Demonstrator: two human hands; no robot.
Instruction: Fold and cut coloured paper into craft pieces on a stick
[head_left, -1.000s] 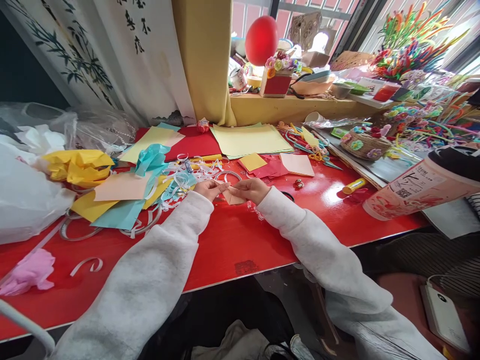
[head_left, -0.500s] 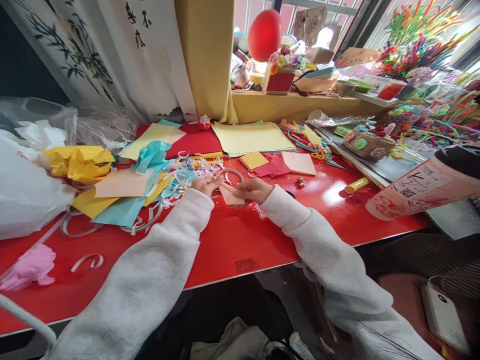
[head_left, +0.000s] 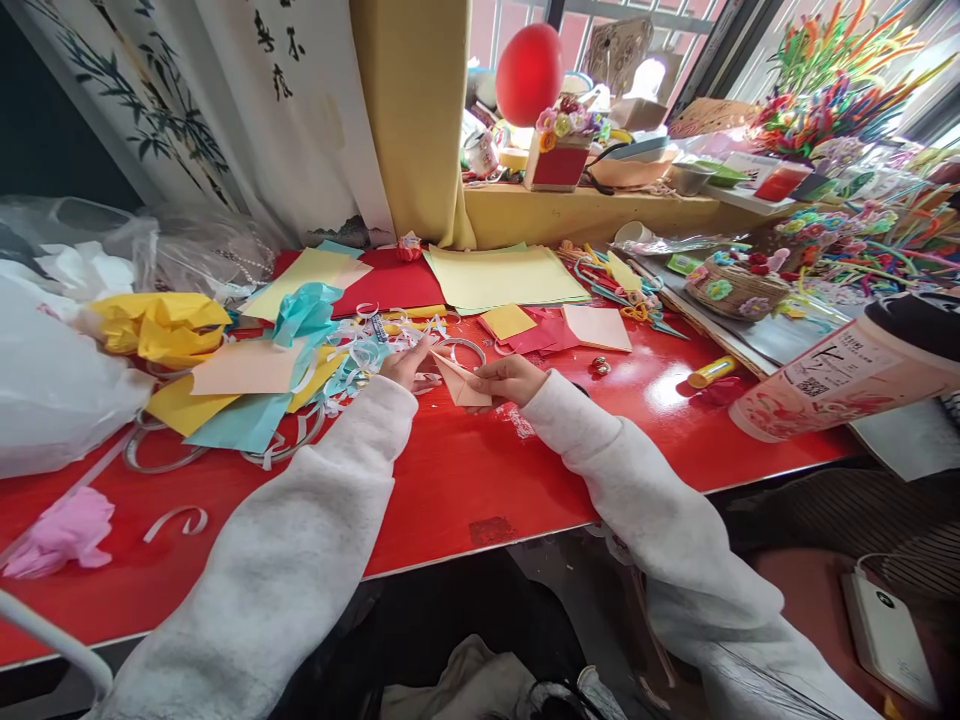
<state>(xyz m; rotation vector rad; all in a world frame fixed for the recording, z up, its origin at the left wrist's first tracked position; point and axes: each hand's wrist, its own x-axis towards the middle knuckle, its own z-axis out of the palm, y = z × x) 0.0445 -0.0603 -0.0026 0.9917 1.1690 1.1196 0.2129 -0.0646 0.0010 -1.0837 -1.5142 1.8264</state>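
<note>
Grip closed on the right hand point(head_left: 513, 380) — thumb and fingers have the folded peach paper point(head_left: 459, 382) near its broad end, holding it over the red surface point(head_left: 465, 490). Up at the other end, the left hand point(head_left: 403, 363) has its fingertips by the narrow tip; whether they pinch it or merely brush it, I cannot tell.

And look at the direction! That tip points up and left, away from the wearer, with the long axis slanting down to the broad edge at lower right, nearer the body.

Just beyond the paper sits a pale ring point(head_left: 466, 349), then a yellow square point(head_left: 507, 321) and a pale pink square point(head_left: 598, 328). Over on the left, a flat peach sheet point(head_left: 244, 368) overlaps a blue sheet point(head_left: 236, 430).

Now the writing — far right, a pink cup point(head_left: 772, 405) with a black lid point(head_left: 919, 325) carries a white label point(head_left: 836, 355): a QR code, one big K-like mark, the small print too fine to read. At the back, a hanging scroll point(head_left: 322, 150) shows black Chinese characters, 不 clear among them, beside painted bamboo point(head_left: 169, 115).
</note>
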